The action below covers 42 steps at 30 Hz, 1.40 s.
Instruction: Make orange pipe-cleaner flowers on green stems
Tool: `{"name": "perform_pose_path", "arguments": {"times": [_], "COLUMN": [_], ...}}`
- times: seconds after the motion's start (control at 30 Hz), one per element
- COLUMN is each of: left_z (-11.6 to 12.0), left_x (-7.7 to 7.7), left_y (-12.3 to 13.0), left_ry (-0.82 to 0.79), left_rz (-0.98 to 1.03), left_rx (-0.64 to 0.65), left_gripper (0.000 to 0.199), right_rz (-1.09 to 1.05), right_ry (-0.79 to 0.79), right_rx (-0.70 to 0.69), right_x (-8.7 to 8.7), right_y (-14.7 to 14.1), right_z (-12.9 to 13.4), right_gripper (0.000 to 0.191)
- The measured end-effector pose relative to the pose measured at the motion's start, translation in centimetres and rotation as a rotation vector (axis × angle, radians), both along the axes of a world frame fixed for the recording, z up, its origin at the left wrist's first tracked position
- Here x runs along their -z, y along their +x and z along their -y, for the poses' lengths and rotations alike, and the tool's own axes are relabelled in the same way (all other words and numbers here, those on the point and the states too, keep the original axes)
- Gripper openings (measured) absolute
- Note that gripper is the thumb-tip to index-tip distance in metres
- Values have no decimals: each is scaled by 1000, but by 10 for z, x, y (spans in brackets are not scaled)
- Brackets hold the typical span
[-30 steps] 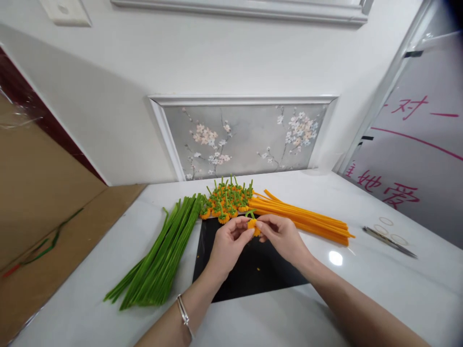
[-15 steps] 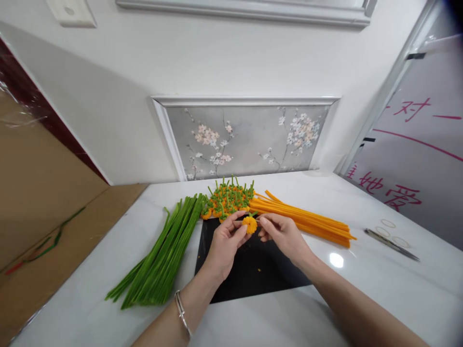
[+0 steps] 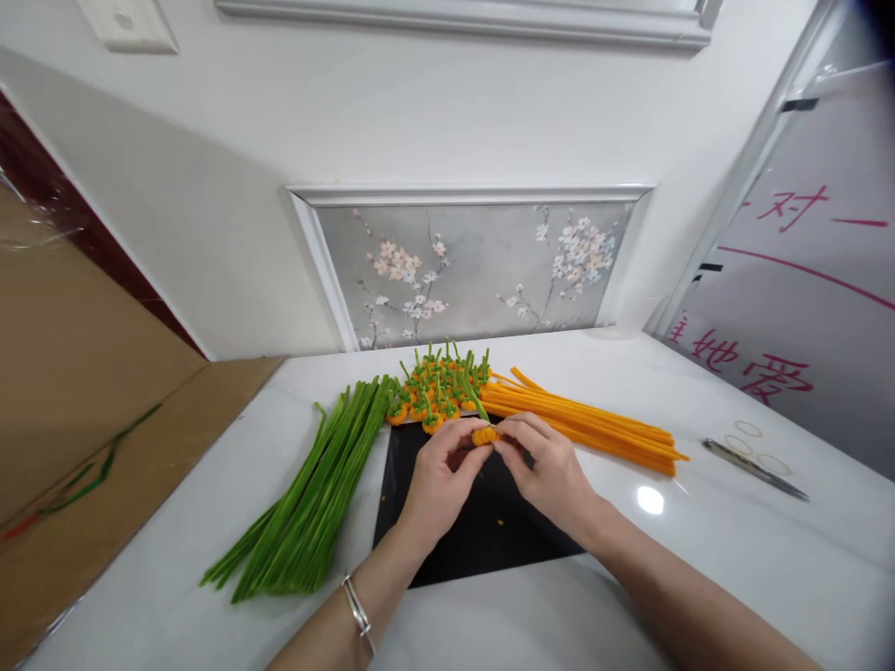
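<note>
Between my two hands, above the black mat [image 3: 482, 522], is a small orange pipe-cleaner pumpkin [image 3: 485, 435] with a green stem standing up from it. My left hand [image 3: 447, 471] pinches its left side between thumb and fingers. On its right side, the thumb and fingers of my right hand [image 3: 545, 461] are closed too. Just behind my hands lies a pile of finished-looking orange pumpkins [image 3: 437, 387] with green stems. My fingers partly cover the one I hold.
Left of the mat lies a bundle of green pipe cleaners [image 3: 314, 494]. An orange pipe-cleaner bundle [image 3: 594, 426] stretches to the right. Scissors [image 3: 755, 469] and several thin rings [image 3: 748, 429] lie farther right. Cardboard [image 3: 104, 447] borders the left; a wall panel [image 3: 475, 270] stands behind.
The pumpkin has tipped from showing its round face to sitting stem up. My right hand has closed in against its right side, and the green stem now shows upright.
</note>
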<state>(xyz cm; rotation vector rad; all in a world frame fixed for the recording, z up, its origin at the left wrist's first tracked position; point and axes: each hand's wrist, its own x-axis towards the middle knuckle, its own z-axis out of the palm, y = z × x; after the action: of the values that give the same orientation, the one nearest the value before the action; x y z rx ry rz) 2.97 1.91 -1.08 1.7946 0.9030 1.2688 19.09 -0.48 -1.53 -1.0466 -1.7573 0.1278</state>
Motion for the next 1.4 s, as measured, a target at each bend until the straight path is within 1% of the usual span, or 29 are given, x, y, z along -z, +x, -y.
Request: {"name": "perform_pose_path", "arguments": {"times": [0.07,0.2,0.3,0.4,0.5,0.57,0.63,0.7,0.77,0.83,0.9,1.03,1.17,1.3,1.4], "left_z": [-1,-1,-1,1,1,1,-1,-2,-3,-2,0,4,5,6,10], "left_x": [0,-5,-8,-7,-6,-4,-3,-3,-5,-9,-12,-14,-15,-15,-14], "left_y": [-2,-5,-6,-6,-4,-2,0,1,2,3,3,4,4,6,10], "left_ry": [109,277,330,321,232,91,-113,-305,-431,-497,-528,-534,-548,-497,-465], "left_rz": [-66,-167,-204,-196,-162,-90,47,212,342,421,437,380,359,329,301], "left_rx": [-34,-37,-50,-56,-31,-22,-24,-32,-42,-48,-46,-41,-59,-100,-83], "left_gripper": [19,20,23,26,24,20,19,21,23,25,24,22,22,21,17], "right_rz": [33,75,66,47,6,-62,-192,-358,-487,-540,-559,-627,-665,-705,-721], "right_ry": [24,49,40,14,-21,-86,-217,-374,-501,-589,-637,-685,-739,-699,-630], "right_rx": [3,-3,-9,-12,-30,-48,-64,-101,-174,-251,-291,-277,-308,-289,-278], "right_x": [1,1,0,0,-1,-2,-2,-2,-2,-3,-4,-7,-8,-5,-1], "right_y": [0,0,-1,-2,-2,-2,-1,0,-1,-3,-5,-6,-5,-8,-10], "right_z": [1,1,2,2,3,2,-1,-4,-7,-7,-6,-3,-3,-4,-4], "right_gripper": [17,18,18,19,19,18,19,25,31,35,36,37,37,34,32]}}
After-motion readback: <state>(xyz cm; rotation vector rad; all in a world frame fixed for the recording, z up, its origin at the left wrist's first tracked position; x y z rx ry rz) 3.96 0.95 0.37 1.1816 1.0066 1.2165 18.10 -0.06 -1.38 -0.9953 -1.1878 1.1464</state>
